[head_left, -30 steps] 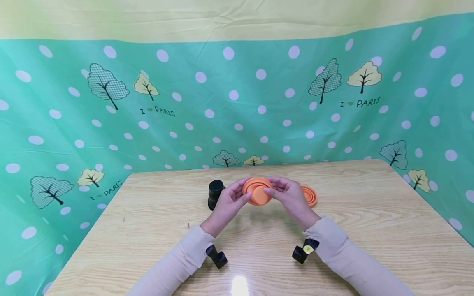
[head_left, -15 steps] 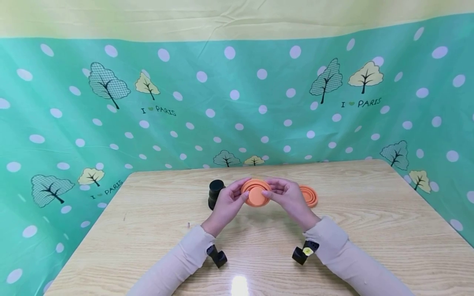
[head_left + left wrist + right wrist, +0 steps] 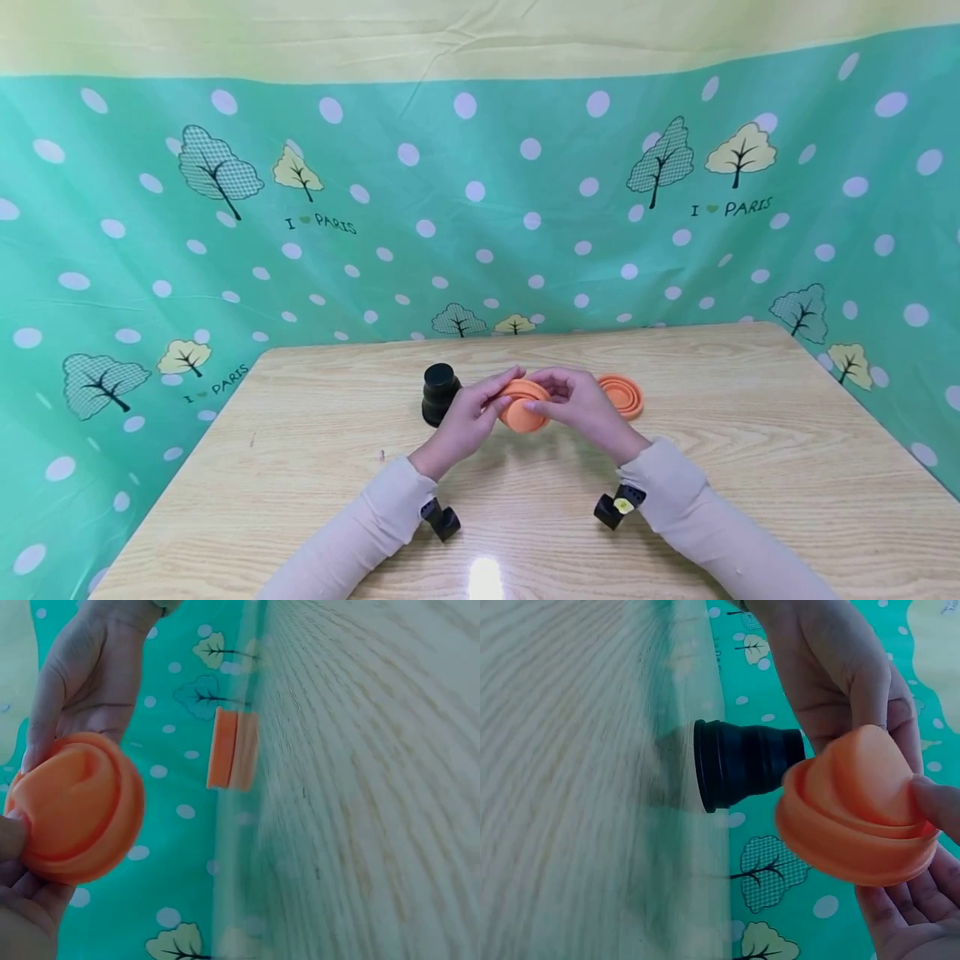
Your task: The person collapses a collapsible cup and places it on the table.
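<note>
Between both hands, above the table, is an orange collapsible cup (image 3: 523, 416), part-folded, with its round base pushed out unevenly, as the right wrist view shows on the cup (image 3: 862, 802). My left hand (image 3: 467, 419) pinches its left side, thumb on the near face and fingers at the rim. On the other side, my right hand (image 3: 588, 410) pinches it likewise, its thumb pressing by the base. In the left wrist view the cup (image 3: 82, 806) is tilted, ringed with folds. Behind my left hand stands a black collapsible cup (image 3: 439, 394), extended and upside down.
A second orange collapsible cup (image 3: 622, 397), folded flat, lies on the wooden table (image 3: 315, 483) just beyond my right hand. A tiny pinkish bit (image 3: 382, 456) lies left of my left wrist. A green dotted curtain (image 3: 480, 208) hangs behind the table.
The orange cup in my hands has come slightly lower and tilted, its base now facing more downward toward me. My left fingers have shifted over its rim. The other cups have stayed put.
</note>
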Motion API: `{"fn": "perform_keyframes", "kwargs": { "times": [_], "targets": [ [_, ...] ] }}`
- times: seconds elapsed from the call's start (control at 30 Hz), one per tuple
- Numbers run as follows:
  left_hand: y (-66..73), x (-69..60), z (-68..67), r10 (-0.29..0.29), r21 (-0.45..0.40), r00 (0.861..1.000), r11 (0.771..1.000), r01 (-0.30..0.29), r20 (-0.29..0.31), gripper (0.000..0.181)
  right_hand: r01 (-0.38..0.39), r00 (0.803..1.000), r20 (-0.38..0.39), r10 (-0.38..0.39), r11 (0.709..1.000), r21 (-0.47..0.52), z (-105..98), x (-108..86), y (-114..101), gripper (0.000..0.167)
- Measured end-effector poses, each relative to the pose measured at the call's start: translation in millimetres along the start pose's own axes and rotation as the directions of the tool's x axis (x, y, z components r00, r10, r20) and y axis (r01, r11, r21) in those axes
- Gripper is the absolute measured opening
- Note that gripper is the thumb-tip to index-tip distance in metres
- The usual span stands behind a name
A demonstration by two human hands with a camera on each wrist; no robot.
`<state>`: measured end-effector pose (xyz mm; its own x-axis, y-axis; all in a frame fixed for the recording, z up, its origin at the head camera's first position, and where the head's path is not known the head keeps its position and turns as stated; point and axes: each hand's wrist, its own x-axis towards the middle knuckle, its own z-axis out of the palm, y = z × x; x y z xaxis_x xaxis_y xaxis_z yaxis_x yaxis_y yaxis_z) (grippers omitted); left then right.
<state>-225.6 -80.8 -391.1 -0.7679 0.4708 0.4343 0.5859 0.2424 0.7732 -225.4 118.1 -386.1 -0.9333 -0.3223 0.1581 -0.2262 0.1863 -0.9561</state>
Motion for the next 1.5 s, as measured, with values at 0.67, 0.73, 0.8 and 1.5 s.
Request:
{"fn": "perform_keyframes", "kwargs": {
  "times": [0.67, 0.73, 0.8, 1.5],
  "targets": [
    [-5.8, 2.3, -5.1, -0.106, -0.187, 0.994, 0.977, 0.101, -0.013, 0.042, 0.037, 0.999, 0.011, -0.036, 0.996, -0.084, -2.2, 1.8, -1.8, 0.028],
    [-4.1, 3.4, -6.3, -0.166, -0.26, 0.986, 0.952, 0.159, -0.005, 0.044, 0.032, 0.999, -0.021, -0.034, 0.998, -0.049, -1.9, 1.8, -3.0, 0.028],
    [-1.9, 4.0, -7.0, -0.218, -0.314, 0.976, 0.925, 0.213, 0.019, 0.045, 0.027, 0.998, -0.056, -0.027, 1.0, -0.005, -1.8, 1.9, -4.2, 0.029],
    [2.1, 1.1, -4.0, -0.263, -0.413, 0.964, 0.882, 0.227, -0.033, 0.043, 0.027, 0.991, -0.137, -0.009, 0.99, 0.136, 0.6, 0.7, -1.1, 0.032]
  ]
}}
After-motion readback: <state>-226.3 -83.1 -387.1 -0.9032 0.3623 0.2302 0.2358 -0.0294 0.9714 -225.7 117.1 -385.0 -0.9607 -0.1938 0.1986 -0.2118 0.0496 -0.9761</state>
